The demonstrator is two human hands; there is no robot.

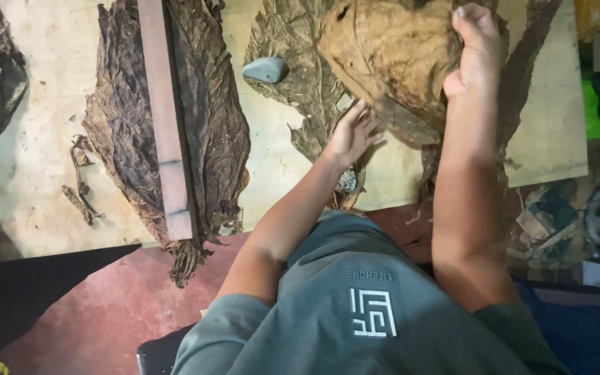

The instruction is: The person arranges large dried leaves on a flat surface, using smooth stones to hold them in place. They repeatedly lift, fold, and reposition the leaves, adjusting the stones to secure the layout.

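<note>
Grey-green shirt cloth (355, 292) bearing a square white emblem lay nearest. Beyond it, the right hand (470, 52) gripped a crumpled, light-brown dried leaf (383, 48) lifted above the pale board (36, 139). The left hand (352, 132), fingers spread and slack, touched its lower edge. Left of both hands lay a grey rounded stone (265, 69) and a long wooden bar (167, 125) across dark flattened leaves (210, 118).

Right hand (472, 52): raised, fingers clenched on a large light-brown dried leaf (390, 59) — leaf lifted clear of the board.
Left hand (352, 132): fingers spread, touching the leaf's lower edge.
Pale wooden board (36, 153): carries dark brown dried leaves (210, 118), a long reddish wooden bar (164, 111) laid across them, a smooth grey stone (265, 69).
</note>
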